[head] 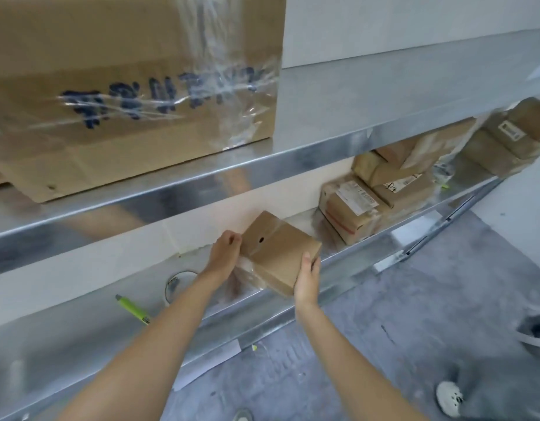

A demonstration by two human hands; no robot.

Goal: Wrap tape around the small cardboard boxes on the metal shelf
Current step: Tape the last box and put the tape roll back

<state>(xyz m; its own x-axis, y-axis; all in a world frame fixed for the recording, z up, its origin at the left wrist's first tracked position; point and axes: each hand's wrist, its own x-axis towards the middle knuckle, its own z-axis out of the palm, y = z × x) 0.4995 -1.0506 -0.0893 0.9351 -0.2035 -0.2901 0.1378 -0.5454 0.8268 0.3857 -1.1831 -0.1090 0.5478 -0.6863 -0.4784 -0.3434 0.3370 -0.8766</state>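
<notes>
Both hands' fingers grip one small box [277, 253]; taped boxes [353, 211] crowd beside it.

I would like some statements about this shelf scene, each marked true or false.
1. Both hands hold the small box. True: the left hand is at its left edge, the right hand grips its near corner.
2. The green pen lies right of the box. False: it lies to the left.
3. The large box stands on the upper shelf. True.
4. The labelled parcels are on the floor. False: they are on the lower shelf.
</notes>
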